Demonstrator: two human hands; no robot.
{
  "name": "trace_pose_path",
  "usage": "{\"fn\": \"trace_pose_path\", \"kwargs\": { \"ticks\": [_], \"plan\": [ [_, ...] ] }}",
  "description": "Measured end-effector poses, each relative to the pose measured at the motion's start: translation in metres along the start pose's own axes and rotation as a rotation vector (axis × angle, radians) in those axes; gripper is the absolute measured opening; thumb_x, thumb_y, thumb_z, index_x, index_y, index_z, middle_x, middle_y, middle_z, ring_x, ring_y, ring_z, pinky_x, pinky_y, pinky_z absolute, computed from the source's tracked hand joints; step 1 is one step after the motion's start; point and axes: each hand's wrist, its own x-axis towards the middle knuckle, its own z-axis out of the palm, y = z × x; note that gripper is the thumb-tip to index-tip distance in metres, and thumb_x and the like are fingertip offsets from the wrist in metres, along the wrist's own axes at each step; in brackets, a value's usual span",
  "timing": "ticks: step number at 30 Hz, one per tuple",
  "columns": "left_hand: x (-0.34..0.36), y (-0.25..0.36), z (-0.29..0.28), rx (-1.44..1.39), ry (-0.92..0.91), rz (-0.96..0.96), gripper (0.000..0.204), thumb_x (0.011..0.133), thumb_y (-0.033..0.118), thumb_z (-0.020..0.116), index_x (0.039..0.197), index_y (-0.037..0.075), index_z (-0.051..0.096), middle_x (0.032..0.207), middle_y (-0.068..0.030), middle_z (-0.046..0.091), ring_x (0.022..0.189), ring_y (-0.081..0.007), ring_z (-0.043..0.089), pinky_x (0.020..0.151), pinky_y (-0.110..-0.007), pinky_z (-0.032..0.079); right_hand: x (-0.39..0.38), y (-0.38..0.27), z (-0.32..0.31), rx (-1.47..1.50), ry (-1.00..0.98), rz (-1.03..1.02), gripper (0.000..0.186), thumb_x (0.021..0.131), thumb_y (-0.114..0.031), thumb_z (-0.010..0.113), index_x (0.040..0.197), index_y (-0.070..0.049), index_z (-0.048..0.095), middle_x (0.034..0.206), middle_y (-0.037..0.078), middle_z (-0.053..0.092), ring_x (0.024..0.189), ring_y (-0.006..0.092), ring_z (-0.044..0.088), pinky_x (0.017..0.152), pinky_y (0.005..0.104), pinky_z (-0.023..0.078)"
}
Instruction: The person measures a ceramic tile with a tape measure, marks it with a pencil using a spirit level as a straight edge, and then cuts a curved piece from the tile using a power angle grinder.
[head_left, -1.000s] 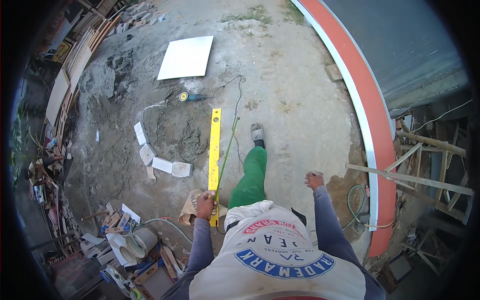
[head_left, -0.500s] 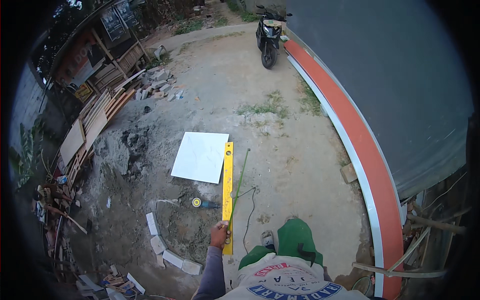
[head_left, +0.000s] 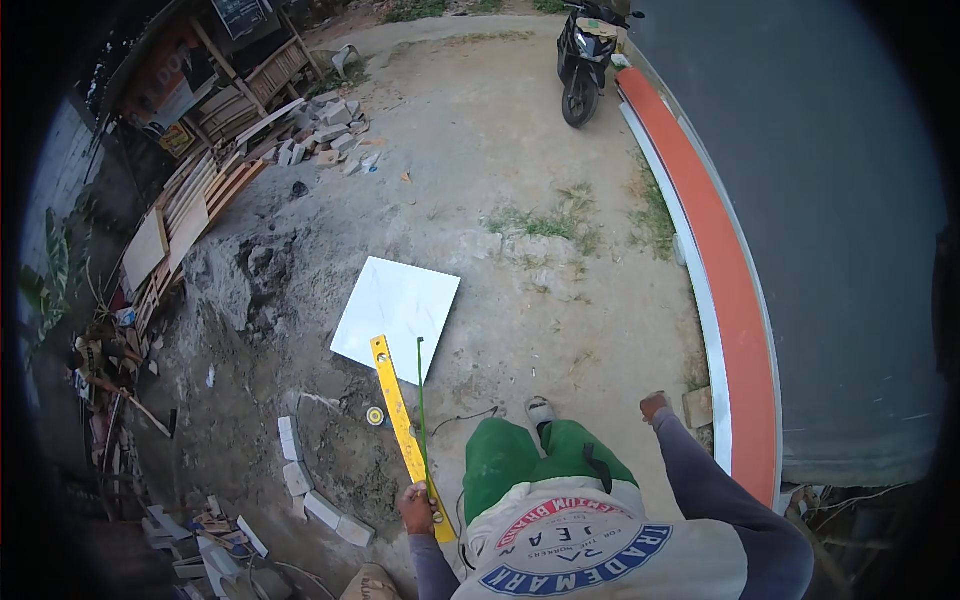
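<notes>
My left hand point(head_left: 418, 508) is closed around the lower part of a yellow spirit level point(head_left: 398, 412). The same grip holds a thin green strip point(head_left: 422, 420), which has a small dark end and stands out beside the level. Both point forward, their far ends overlapping a large white square tile point(head_left: 395, 305) on the ground. My right hand point(head_left: 655, 405) hangs out to the right, fingers drawn in, with nothing visible in it. Close left of the level is an angle grinder point(head_left: 376, 417), mostly hidden, with a yellow-and-white disc face.
A curved row of pale blocks point(head_left: 323, 509) borders damp sand at lower left. Along the right wall runs a long orange-and-white panel point(head_left: 690, 200). A parked motorbike point(head_left: 585, 65) stands ahead, rubble point(head_left: 325, 130) and planks point(head_left: 190, 220) at left. Another person point(head_left: 100, 365) is at far left.
My left hand has drawn the level and green strip back and tilted them left, over the tile's near corner. My right hand has come into view. The view has turned.
</notes>
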Motion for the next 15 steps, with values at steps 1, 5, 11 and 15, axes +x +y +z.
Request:
{"fn": "trace_pose_path", "kwargs": {
  "ticks": [1,5,11,15],
  "plan": [
    [-0.013,0.011,0.005,-0.002,0.059,-0.016,0.01,0.107,0.016,0.072,0.106,0.006,0.071,0.076,-0.0012,0.065,0.056,-0.0095,0.058,0.048,-0.025,0.047,0.027,0.024,-0.031,-0.076,0.066,-0.104,0.03,0.086,-0.036,0.088,0.093,-0.008,0.079,0.091,0.01,0.08,0.09,0.0307,0.079,0.078,0.0493,0.061],
    [-0.039,0.062,0.052,0.046,0.103,-0.096,0.014,0.11,0.03,0.069,0.109,0.016,0.071,0.069,0.0019,0.058,0.05,-0.007,0.051,0.04,-0.027,0.04,0.123,0.095,-0.119,1.197,0.168,0.325,0.019,0.094,-0.027,0.071,0.099,-0.009,0.072,0.087,0.01,0.076,0.068,0.0275,0.075,0.058,0.0454,0.059],
    [-0.046,0.071,0.064,0.049,0.255,-0.062,0.013,0.11,0.028,0.069,0.111,0.015,0.072,0.07,0.0018,0.061,0.052,-0.0065,0.051,0.041,-0.027,0.039,0.131,0.039,-0.123,1.516,-0.086,0.335,0.021,0.096,-0.024,0.067,0.11,-0.01,0.073,0.09,0.012,0.076,0.068,0.0273,0.075,0.059,0.0436,0.061],
    [-0.049,0.067,0.051,0.061,0.329,-0.049,0.013,0.109,0.023,0.07,0.111,0.011,0.073,0.071,0.0016,0.063,0.052,-0.0061,0.052,0.045,-0.026,0.04,0.057,-0.018,-0.068,1.423,-0.412,0.354,0.018,0.098,-0.024,0.063,0.109,-0.013,0.072,0.092,0.012,0.075,0.077,0.0313,0.077,0.063,0.0511,0.061]
  ]
}}
